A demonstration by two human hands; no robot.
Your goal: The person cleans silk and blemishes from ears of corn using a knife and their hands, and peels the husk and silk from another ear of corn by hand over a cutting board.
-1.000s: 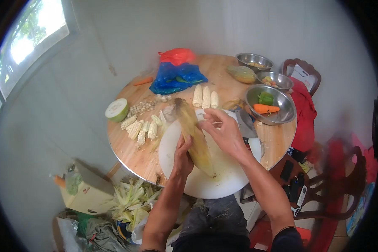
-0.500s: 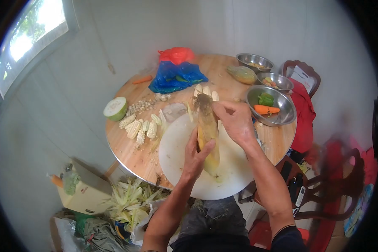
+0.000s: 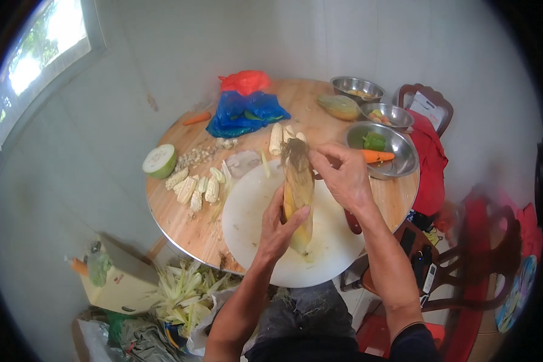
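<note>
My left hand (image 3: 279,228) is wrapped round an ear of corn (image 3: 300,193) still in its yellowish husk, its brown silk end pointing away from me. The fingers of my right hand (image 3: 349,181) are pinched against the husk beside the silk; what exactly lies between the fingertips is hard to see. Under the ear is a round white cutting board (image 3: 253,241). Several peeled corn ears (image 3: 276,139) lie just beyond the silk. A dark red handle (image 3: 352,222) shows on the board beside my right forearm.
Corn pieces (image 3: 188,190), garlic (image 3: 193,158) and a cut gourd (image 3: 160,161) lie left on the wooden table (image 3: 193,232). Blue bag (image 3: 241,120) stands behind. At right, a metal bowl (image 3: 407,166) holds a green pepper and carrot. Stripped husks (image 3: 184,295) are heaped below.
The view has shifted slightly, so the tabletop things sit a little further left. My right hand remains at the silk end, and the dark red handle now shows beside my forearm.
</note>
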